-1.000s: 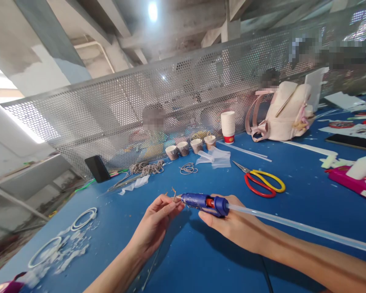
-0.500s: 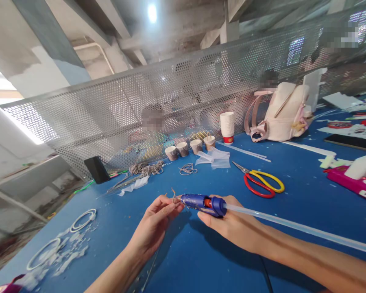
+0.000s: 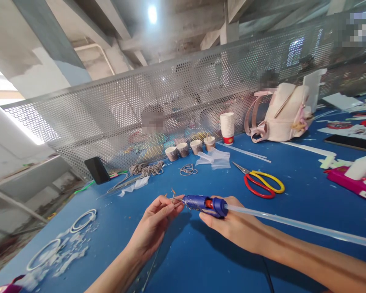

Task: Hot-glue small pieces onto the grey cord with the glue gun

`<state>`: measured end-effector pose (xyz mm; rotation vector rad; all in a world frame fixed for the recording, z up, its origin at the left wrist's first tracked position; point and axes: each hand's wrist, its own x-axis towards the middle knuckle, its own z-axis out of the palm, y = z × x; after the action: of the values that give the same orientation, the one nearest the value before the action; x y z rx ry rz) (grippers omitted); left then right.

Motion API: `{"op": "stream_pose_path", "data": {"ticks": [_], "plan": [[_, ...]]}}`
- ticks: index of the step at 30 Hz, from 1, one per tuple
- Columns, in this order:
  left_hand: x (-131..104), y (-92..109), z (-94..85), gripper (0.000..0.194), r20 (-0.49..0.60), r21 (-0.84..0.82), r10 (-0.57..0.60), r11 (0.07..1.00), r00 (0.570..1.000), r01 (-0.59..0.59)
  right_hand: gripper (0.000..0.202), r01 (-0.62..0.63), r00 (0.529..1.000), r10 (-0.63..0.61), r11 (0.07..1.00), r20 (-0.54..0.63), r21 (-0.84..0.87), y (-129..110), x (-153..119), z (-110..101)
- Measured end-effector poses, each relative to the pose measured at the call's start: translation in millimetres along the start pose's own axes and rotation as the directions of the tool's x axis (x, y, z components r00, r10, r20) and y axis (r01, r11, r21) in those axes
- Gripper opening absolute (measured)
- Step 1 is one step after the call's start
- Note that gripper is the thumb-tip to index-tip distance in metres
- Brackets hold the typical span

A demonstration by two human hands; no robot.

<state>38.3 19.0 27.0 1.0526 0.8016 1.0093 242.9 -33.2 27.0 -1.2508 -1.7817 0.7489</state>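
Observation:
My left hand (image 3: 158, 217) pinches a small thin brown piece (image 3: 173, 197) between thumb and fingers, near the middle of the blue table (image 3: 183, 260). Wrapped around a blue glue gun (image 3: 198, 202) is my right hand (image 3: 228, 219), and the gun points left. Its nozzle is close to the fingertips of my left hand; whether it touches the piece cannot be made out. A long clear glue stick (image 3: 293, 223) runs out of the gun's back to the right.
Red and yellow scissors (image 3: 259, 183) lie right of centre. Behind are small cups (image 3: 182, 149), stacked paper cups (image 3: 227, 128), cord (image 3: 146, 168), a phone (image 3: 96, 170) and a pale backpack (image 3: 285, 114). White rings (image 3: 83, 220) lie left, a pink power strip (image 3: 350, 183) right.
The glue gun and my right hand have shifted slightly to the right, away from my left fingertips. My left hand has hardly moved.

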Motion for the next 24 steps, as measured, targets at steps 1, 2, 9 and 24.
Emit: {"op": "stream_pose_path", "data": {"ticks": [1, 2, 9, 24], "plan": [[0.0, 0.3, 0.0, 0.011, 0.002, -0.003, 0.002, 1.0, 1.0, -0.002, 0.023, 0.001, 1.0, -0.001, 1.0, -0.008, -0.004, 0.3, -0.2, 0.1], [0.0, 0.5, 0.0, 0.011, 0.001, -0.005, 0.002, 1.0, 1.0, -0.002, 0.023, -0.001, 1.0, 0.001, 1.0, -0.017, -0.003, 0.3, -0.5, 0.2], [1.2, 1.3, 0.2, 0.012, -0.007, -0.025, 0.01, 1.0, 1.0, -0.01, 0.026, -0.023, 1.0, 0.023, 0.997, -0.002, 0.069, -1.4, -1.4, -0.8], [1.0, 9.3, -2.5, 0.011, -0.004, -0.057, -0.026, 0.998, 1.0, 0.026, 0.033, -0.252, 0.968, 0.239, 0.923, 0.081, 0.29, 4.6, 2.5, -4.0]]}}
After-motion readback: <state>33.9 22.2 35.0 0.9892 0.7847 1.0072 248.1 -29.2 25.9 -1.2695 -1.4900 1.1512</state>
